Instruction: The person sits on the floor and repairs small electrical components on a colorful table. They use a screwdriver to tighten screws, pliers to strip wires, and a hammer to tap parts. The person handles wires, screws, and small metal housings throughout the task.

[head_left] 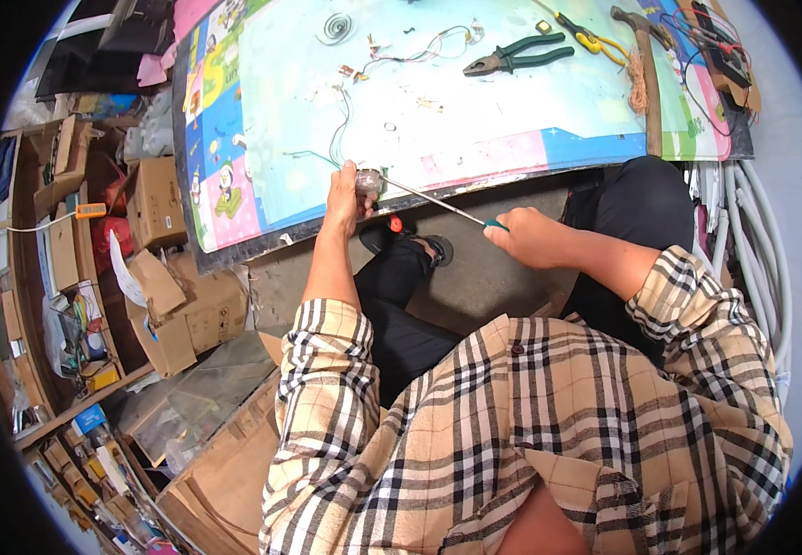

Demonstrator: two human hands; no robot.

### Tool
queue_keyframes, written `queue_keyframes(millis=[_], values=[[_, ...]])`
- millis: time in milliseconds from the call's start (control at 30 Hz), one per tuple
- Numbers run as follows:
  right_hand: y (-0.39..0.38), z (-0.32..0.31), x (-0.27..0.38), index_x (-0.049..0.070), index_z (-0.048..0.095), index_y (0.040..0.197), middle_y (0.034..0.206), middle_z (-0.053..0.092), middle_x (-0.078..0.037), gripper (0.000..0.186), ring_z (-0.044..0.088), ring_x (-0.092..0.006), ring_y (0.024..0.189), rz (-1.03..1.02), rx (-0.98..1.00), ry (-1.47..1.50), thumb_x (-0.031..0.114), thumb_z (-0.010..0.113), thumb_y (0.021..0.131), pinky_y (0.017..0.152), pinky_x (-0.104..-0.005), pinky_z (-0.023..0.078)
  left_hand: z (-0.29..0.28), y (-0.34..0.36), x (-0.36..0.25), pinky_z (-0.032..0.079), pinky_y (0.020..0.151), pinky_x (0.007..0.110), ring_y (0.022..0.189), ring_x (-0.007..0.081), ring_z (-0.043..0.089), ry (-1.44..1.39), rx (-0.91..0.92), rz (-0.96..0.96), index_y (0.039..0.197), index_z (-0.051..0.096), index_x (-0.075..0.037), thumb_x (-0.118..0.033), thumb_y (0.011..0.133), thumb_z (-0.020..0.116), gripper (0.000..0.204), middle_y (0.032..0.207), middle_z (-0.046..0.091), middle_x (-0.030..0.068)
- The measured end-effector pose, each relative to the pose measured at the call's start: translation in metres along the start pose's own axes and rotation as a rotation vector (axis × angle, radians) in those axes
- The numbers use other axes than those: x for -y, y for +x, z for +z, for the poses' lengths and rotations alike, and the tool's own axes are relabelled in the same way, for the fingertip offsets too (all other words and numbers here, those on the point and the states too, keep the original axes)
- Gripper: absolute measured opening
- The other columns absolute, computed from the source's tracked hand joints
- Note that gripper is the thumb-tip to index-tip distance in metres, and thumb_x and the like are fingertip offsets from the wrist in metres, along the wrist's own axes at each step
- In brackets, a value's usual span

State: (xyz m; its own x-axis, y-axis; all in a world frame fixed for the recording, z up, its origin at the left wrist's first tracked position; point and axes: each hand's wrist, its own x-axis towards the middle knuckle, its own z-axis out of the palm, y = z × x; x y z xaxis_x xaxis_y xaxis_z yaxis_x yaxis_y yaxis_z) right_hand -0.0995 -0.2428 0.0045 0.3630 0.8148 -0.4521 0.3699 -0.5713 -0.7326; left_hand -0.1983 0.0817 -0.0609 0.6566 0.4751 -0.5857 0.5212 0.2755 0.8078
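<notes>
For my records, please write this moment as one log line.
left hand: holds small rounded part | right hand: holds screwdriver, pointed at part | table: green-handled pliers, hammer, wires

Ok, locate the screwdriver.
In the head view's centre, the screwdriver is in the right hand, pointing left toward the cylindrical part in the left hand.

Green-handled pliers (504,62) lie left of a hammer (653,111).
</notes>
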Motion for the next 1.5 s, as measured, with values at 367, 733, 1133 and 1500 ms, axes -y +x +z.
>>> queue_keyframes(millis=[367,733,1133,1500], values=[[-0.006,-0.009,0.017,-0.005,0.059,0.099,0.089,0.064,-0.03,0.046,0.063,-0.0447,0.091,0.138,-0.015,-0.224,0.038,0.043,0.099,0.079,-0.0506,0.05,0.0,0.001,-0.002,0.037,0.044,0.03,0.051,0.0149,0.045,0.04,-0.064,-0.046,0.094,0.052,-0.008,-0.053,0.098,0.038,0.047,0.068,0.055,0.0072],[0.003,-0.006,0.021,0.001,0.055,0.094,0.066,0.058,-0.015,0.048,0.054,-0.0244,0.05,0.347,0.348,0.372,0.046,0.037,0.1,0.044,-0.0406,0.042,0.004,0.001,-0.004,0.038,0.045,0.03,0.052,0.014,0.046,0.081,-0.121,-0.034,0.098,0.048,-0.009,-0.054,0.096,0.041,0.046,0.068,0.054,0.0071],[0.001,-0.002,0.012,0.012,0.043,0.08,0.055,0.046,-0.004,0.05,0.035,-0.0108,0.04,0.51,0.516,0.832,0.057,0.033,0.099,0.035,-0.0266,0.022,0.007,0.001,-0.006,0.036,0.045,0.029,0.052,0.0134,0.044,0.097,-0.104,-0.031,0.099,0.046,-0.01,-0.055,0.096,0.043,0.044,0.07,0.054,0.0061],[0.0,0.0,0.0,-0.001,0.059,0.095,0.066,0.061,-0.021,0.053,0.062,-0.0286,0.057,0.215,0.242,0.188,0.048,0.039,0.098,0.053,-0.0431,0.049,0.01,-0.005,-0.021,0.038,0.041,0.03,0.045,0.0161,0.046,0.276,-0.112,0.016,0.099,0.05,-0.006,-0.058,0.091,0.049,0.052,0.072,0.056,0.009]])
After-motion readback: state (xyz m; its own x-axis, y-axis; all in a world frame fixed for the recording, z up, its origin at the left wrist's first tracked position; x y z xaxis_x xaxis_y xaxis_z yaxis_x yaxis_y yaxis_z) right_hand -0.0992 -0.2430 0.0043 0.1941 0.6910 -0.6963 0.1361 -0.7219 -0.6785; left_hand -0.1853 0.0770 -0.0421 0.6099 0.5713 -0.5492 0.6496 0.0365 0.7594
